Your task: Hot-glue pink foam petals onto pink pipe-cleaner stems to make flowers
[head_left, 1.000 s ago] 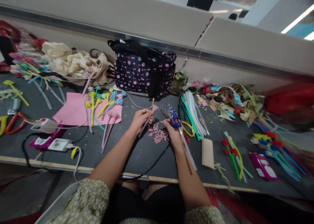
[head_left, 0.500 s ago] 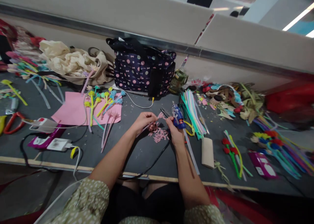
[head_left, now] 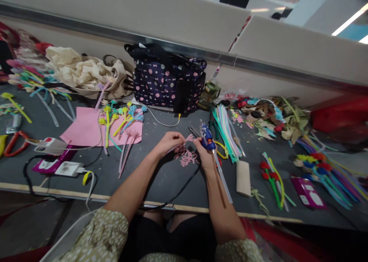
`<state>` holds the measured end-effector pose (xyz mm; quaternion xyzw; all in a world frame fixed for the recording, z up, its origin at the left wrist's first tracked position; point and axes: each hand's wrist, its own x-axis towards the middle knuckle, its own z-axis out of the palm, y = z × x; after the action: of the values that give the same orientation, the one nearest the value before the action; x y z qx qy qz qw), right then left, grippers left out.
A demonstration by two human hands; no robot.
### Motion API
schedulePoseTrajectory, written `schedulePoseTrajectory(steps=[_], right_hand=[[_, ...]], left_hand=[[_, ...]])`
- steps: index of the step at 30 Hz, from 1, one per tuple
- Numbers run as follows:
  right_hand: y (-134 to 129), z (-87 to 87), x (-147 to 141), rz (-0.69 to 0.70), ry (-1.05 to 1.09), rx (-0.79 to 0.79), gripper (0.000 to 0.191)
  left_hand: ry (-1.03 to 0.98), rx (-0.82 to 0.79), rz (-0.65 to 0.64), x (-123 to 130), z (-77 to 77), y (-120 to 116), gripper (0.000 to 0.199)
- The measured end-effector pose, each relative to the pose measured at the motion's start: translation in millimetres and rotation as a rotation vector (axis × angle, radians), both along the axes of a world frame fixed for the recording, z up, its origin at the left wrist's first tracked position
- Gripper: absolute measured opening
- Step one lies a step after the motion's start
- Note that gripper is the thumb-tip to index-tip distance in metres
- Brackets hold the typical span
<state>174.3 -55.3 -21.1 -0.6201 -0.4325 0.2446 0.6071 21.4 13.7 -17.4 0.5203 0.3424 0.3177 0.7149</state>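
My left hand (head_left: 171, 141) pinches a thin pink pipe-cleaner stem, with a small pink flower head (head_left: 189, 138) at its tip. My right hand (head_left: 203, 149) is closed round a blue glue gun (head_left: 206, 133), whose clear glue stick (head_left: 222, 174) sticks out toward me. The right thumb and fingertip reach the flower head; any small piece between them is too small to make out. Below the fingers lies a pile of cut pink strips (head_left: 188, 158). Just beyond them are the scissors (head_left: 193, 131), their handles hidden by my right hand.
Finished pipe-cleaner flowers lie on a pink sheet (head_left: 83, 128) at left. A dotted bag (head_left: 155, 82) stands at the back, with a green bottle (head_left: 209, 95) alongside. Right are bundled pipe cleaners (head_left: 225, 131) and a beige block (head_left: 243, 178). A black cable (head_left: 181, 187) crosses in front.
My right hand and the glue gun have shifted slightly left, bringing the right fingertips up to the pink flower head. The left hand has barely moved.
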Motion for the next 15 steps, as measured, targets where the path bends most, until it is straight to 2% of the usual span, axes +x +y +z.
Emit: schedulePoseTrajectory(steps=[8, 15], right_hand=[[1.3, -2.7, 2.6, -0.005, 0.007, -0.002, 0.028], [3.7, -6.7, 1.8, -0.012, 0.136, -0.024, 0.032]], left_hand=[[0.029, 0.039, -0.041, -0.2, -1.2, -1.0, 0.016], [0.036, 0.041, -0.049, -0.7, 1.3, -1.5, 0.019]])
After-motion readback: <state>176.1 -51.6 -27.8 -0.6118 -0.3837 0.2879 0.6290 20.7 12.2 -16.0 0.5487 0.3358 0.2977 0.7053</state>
